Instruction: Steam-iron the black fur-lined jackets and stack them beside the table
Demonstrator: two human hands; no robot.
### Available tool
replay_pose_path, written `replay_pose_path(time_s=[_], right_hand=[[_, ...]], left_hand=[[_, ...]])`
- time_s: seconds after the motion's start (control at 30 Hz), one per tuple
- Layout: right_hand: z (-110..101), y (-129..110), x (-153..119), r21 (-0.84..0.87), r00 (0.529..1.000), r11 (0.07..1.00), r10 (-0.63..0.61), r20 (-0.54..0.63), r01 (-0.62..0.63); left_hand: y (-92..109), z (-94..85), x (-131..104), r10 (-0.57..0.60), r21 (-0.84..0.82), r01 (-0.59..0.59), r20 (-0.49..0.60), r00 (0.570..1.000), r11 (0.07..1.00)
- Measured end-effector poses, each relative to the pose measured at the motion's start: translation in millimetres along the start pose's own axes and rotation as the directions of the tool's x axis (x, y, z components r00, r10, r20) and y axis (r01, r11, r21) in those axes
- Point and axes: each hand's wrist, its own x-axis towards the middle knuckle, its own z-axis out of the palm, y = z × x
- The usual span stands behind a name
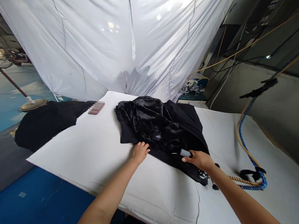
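A black garment (149, 117) with a shiny lining lies spread in folds on the white table. A small label (158, 135) with pale lettering sits on the lining. At the garment's near edge rests my left hand (139, 152), its fingers laid out on the cloth and slightly apart. My right hand (200, 160) is closed around a small grey cylindrical tool (185, 153) over the near right part of the garment. The palm hides the rest of the tool, so its exact kind is unclear. Just below that hand, a metal-and-black fitting (202, 174) shows at the garment's corner.
The white-covered table (93, 146) has a pixelated reddish object (96, 108) near its far left edge. More black cloth (50, 121) hangs beyond that edge. Blue and yellow hoses (247, 139) loop down on the right. A white curtain (105, 40) hangs behind.
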Motion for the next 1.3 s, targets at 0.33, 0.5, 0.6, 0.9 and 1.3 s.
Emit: replay_pose_path(time_s=[0.33,0.5,0.6,0.9,1.3], right_hand=[[2,-15,-2,-0.045,0.997,0.996,-0.078,-0.012,0.078],[3,-38,-1,-0.05,0.993,0.992,-0.116,-0.012,0.115],[4,-58,5,-0.03,0.992,0.993,-0.116,-0.045,0.115],[4,-100,28,0.035,0.99,0.992,-0.115,-0.077,0.118],[-5,-121,36,-0.026,0.976,0.977,-0.213,-0.036,0.212]], left_hand=[[-14,-7.9,5,-0.284,0.099,0.273,0.112,0.952,0.957],[-15,-4.4,4,-0.397,0.066,0.392,0.176,0.901,0.918],[-15,-6.5,3,-0.411,0.049,0.41,0.195,0.891,0.911],[-19,-12.7,6,-0.435,-0.001,0.447,0.231,0.871,0.895],[-80,-23.6,7,-0.425,-0.118,0.418,-0.046,0.904,0.901]])
